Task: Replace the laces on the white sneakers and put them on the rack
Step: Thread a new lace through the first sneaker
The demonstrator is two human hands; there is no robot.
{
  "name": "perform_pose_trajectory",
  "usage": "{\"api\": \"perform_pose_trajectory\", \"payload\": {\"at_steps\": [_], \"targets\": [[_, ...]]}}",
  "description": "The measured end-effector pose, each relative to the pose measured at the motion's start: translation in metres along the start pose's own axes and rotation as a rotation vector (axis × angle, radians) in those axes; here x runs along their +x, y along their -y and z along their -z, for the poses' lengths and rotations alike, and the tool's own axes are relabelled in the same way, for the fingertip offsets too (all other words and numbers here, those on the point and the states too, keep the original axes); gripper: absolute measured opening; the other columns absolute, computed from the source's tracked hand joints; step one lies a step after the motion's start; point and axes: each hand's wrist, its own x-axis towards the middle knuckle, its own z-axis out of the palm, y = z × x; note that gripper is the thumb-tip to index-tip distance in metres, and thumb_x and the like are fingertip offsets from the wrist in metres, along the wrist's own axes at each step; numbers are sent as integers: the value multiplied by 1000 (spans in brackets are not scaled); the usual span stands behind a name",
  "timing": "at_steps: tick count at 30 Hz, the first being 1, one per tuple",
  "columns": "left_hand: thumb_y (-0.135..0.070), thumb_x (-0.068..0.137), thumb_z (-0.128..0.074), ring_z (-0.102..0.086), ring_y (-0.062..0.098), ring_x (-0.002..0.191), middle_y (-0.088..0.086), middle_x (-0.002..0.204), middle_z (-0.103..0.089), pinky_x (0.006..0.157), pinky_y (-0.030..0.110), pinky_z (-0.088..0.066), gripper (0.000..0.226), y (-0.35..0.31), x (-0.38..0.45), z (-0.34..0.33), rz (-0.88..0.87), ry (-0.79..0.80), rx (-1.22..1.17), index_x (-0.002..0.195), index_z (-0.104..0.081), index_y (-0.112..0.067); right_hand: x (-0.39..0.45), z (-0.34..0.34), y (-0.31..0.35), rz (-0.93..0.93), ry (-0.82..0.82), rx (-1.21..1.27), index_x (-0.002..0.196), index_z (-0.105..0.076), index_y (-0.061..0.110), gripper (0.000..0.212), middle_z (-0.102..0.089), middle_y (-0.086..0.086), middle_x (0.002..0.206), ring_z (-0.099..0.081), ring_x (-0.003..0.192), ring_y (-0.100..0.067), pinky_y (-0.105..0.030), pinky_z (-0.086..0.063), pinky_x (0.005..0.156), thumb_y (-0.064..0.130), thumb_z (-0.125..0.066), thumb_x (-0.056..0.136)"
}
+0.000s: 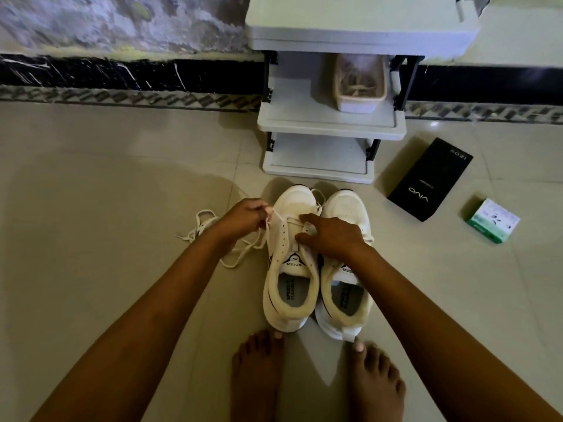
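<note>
The two white sneakers sit side by side on the floor tiles, toes toward the rack (332, 126), heels just in front of the person's bare feet. On the left sneaker (289, 269) a lace (275, 215) runs across the lowest eyelets only, so I'd say lacing has just begun. The left hand (242, 219) pinches that lace's end, drawn out to the shoe's side. The right hand (330, 236) lies on the tongue, fingers spread and gripping nothing, steadying the shoe. Next the end probably needs threading through the following eyelet. The right sneaker (345, 269) has no lace that I can see. A loose lace (204, 226) lies beside the left hand.
</note>
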Motion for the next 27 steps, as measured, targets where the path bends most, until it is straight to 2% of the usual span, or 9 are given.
{"api": "perform_pose_trajectory", "payload": {"at_steps": [3, 6, 9, 11, 13, 16, 19, 24, 27], "targets": [[-16, 98, -43, -59, 14, 79, 3, 84, -63, 74, 26, -44, 21, 5, -7, 2, 40, 1, -166, 86, -60, -14, -1, -3, 0, -15, 13, -10, 145, -21, 40, 60, -52, -8, 135, -47, 124, -28, -54, -30, 107, 63, -34, 91], [-16, 95, -51, -62, 19, 94, 7, 104, -67, 80, 28, -48, 16, 9, -5, 19, 3, -117, -239, 103, -64, -13, -3, -4, 1, -12, -9, -2, 145, -22, 40, 61, -54, -8, 132, -49, 122, -28, -53, -32, 106, 65, -34, 90], [-6, 90, -55, -61, 18, 97, 9, 109, -67, 81, 24, -48, 20, 16, 2, 42, -45, -287, 98, 104, -68, -10, -5, -2, 0, 3, -74, 93, 143, -28, 35, 60, -59, -8, 124, -55, 112, -27, -49, -40, 100, 60, -41, 90], [-1, 86, -57, -61, 23, 104, 11, 110, -68, 92, 30, -47, 22, 29, 6, 48, -37, -262, 457, 102, -71, -7, -6, -1, 1, -3, -114, 158, 141, -33, 29, 58, -60, -9, 120, -60, 104, -26, -43, -47, 92, 55, -47, 91], [-6, 85, -59, -60, 26, 109, 10, 113, -67, 95, 33, -46, 21, 44, 8, 44, 30, -200, 694, 101, -72, -11, -8, 0, 1, -20, -158, 217, 136, -41, 23, 51, -61, -10, 118, -60, 101, -26, -41, -49, 89, 48, -49, 93], [-15, 84, -61, -59, 29, 109, 11, 113, -65, 87, 34, -47, 19, 64, 7, 28, 141, -257, 860, 102, -70, -15, -8, 1, 4, 5, -253, 357, 116, -56, 8, 33, -64, -15, 107, -59, 97, -30, -37, -47, 83, 32, -43, 97], [-16, 88, -56, -58, 31, 106, 14, 110, -64, 81, 33, -44, 20, 79, 7, 14, 103, -312, 994, 104, -66, -12, -8, 5, 5, 55, -321, 478, 104, -61, -4, 30, -64, -21, 102, -57, 86, -30, -35, -44, 78, 15, -39, 98], [-12, 88, -52, -60, 31, 102, 11, 108, -65, 78, 34, -46, 21, 74, 10, 17, 87, -370, 925, 100, -70, -14, -8, 13, 4, 79, -334, 574, 107, -64, 2, 26, -66, -10, 109, -59, 100, -21, -17, -40, 79, 2, -40, 96], [-14, 83, -61, -63, 26, 95, 6, 100, -68, 76, 32, -49, 12, 55, 4, 30, 92, -450, 669, 83, -71, -20, -13, 24, 2, 70, -416, 722, 106, -67, 2, 20, -66, -4, 93, -59, 76, -6, -3, -41, 65, 2, -51, 93]]}}
